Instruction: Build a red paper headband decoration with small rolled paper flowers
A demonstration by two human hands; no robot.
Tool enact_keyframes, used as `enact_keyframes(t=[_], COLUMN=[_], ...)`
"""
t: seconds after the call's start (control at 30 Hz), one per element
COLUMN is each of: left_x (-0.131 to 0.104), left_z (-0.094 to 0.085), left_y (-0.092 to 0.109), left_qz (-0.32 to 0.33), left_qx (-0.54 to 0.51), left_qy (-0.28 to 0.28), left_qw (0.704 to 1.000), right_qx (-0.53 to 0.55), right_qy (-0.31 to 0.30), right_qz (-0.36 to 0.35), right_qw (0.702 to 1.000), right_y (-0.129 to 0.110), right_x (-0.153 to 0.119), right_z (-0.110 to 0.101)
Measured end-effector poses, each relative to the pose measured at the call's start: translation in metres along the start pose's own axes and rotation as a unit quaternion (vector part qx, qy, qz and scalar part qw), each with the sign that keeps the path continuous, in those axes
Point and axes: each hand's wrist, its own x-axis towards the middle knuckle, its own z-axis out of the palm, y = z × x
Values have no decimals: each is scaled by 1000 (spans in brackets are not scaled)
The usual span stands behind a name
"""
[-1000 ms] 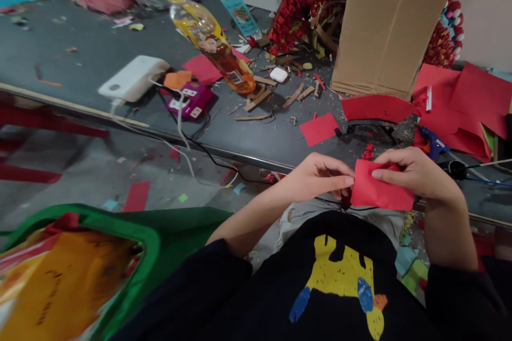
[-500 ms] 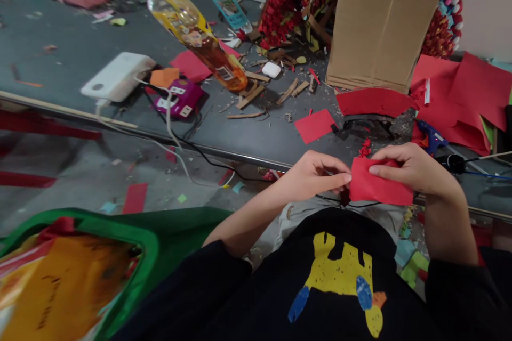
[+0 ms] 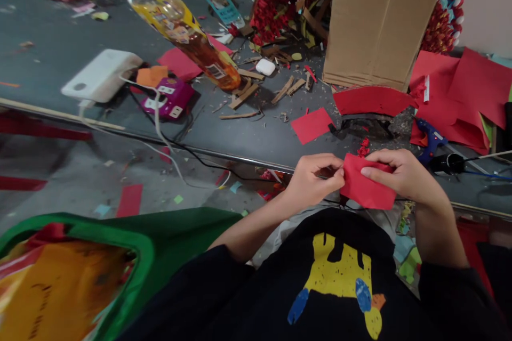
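A small sheet of red paper (image 3: 366, 192) is held between my two hands, just off the table's front edge. My right hand (image 3: 400, 173) grips its upper right, thumb on top and fingers behind. My left hand (image 3: 318, 178) pinches the paper's left edge between thumb and fingertips. Right behind the sheet is a small cluster of crumpled red paper bits (image 3: 364, 147). Beyond the hands, a curved red-covered strip (image 3: 372, 101) stands on a dark support. A flat red paper piece (image 3: 312, 125) lies left of it.
A blue glue gun (image 3: 430, 138) and red sheets (image 3: 476, 90) lie at right. A cardboard piece (image 3: 388, 21) stands behind. A drink bottle (image 3: 184, 32), white power bank (image 3: 102, 75) and purple power strip (image 3: 172, 97) with cables are at left. A green bin (image 3: 148, 256) stands lower left.
Both hands have shifted slightly left with the red paper, which is now tilted more. The left fingertips have closed on its left edge. The view has moved a little.
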Motion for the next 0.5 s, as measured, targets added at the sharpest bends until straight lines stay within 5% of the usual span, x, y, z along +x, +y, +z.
enact_keyframes(t=[0.3, 0.5], left_x=[16, 24], left_z=[6, 4], left_y=[-21, -31], left_qz=[-166, -206], left_qx=[-224, -251], left_qy=[-16, -22], left_qw=[960, 946], right_qx=[69, 90], right_qy=[52, 120], right_qz=[50, 64], right_qw=[995, 987], right_y=[25, 37], right_x=[14, 22], right_z=[0, 0])
